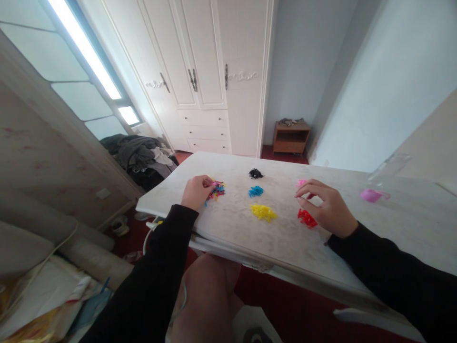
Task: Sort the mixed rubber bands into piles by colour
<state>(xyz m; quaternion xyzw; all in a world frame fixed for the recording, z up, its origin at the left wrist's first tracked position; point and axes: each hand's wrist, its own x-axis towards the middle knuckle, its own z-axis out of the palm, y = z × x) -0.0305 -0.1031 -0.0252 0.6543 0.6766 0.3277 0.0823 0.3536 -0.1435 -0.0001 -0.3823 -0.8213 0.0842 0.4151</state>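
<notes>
My left hand [196, 191] rests on the white table [342, 228], fingers curled into a mixed-colour pile of small pieces [217, 189]. My right hand [326, 206] hovers at the right, fingers pinched together beside a small pink pile [300, 182] and over a red pile [306, 218]. Whether it holds a piece I cannot make out. Between the hands lie a black pile [255, 174], a blue pile [255, 191] and a yellow pile [263, 212].
A clear plastic bottle with a pink cap [374, 190] lies on the table's right side. A white wardrobe [214, 71] and a small wooden stand [291, 136] are behind. Clothes [143, 155] heap at the left; papers [46, 295] lie near my knee.
</notes>
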